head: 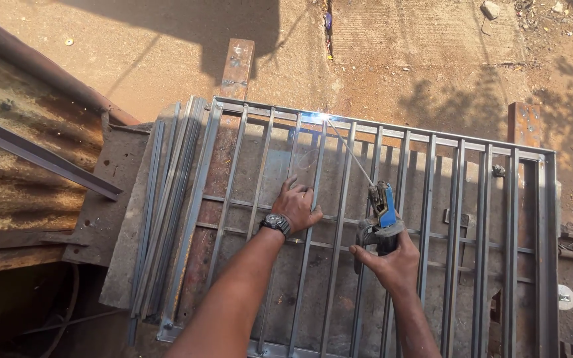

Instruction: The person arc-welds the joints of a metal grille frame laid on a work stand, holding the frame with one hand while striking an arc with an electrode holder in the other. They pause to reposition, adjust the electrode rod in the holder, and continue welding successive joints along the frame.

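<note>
The left hand (pixel 296 205) lies flat, fingers spread, on the steel bars of the grille (pixel 392 219), pinning a bar near the joint. The right hand (pixel 392 262) is closed around an electrode holder (pixel 382 212), its rod (pixel 349 149) slanting away to a bright arc on the top rail. Loose strips (pixel 167 205) lie left of the left hand; rusty sheeting (pixel 14 179) beyond, possibly roofing.
</note>
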